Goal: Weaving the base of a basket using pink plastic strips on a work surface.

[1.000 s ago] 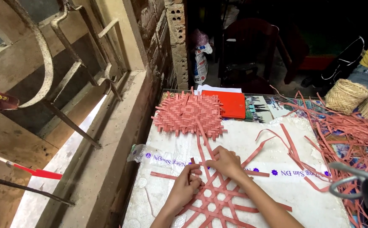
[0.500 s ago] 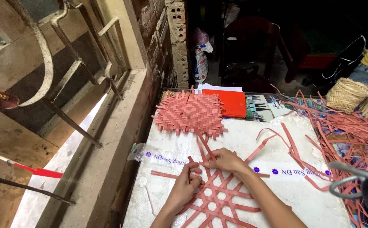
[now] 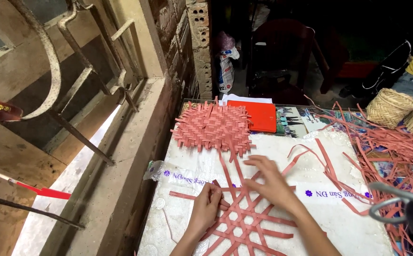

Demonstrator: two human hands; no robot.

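You are working at a table (image 3: 358, 237) covered in white plastic sheet, beside a concrete window ledge (image 3: 116, 180) with metal bars at your nine o'clock. At two o'clock a loose heap of pink strips (image 3: 396, 151) is spreading over the table edge, with two small woven baskets (image 3: 390, 107) beyond it. At twelve o'clock a finished woven pink mat (image 3: 212, 128) is lying next to a red folder (image 3: 259, 115).

Directly in front of you, at six o'clock, the open-weave lattice of pink strips (image 3: 244, 223) is lying flat on the sheet. Your left hand (image 3: 207, 206) is pinching one strip at the lattice's left edge, fingers closed on it. Your right hand (image 3: 269, 179) is now spreading open, palm down, pressing the crossing strips at the lattice's upper part; half a second ago it was curled close beside the left hand, so it has shifted outward, which suggests you are steadying the weave rather than threading.
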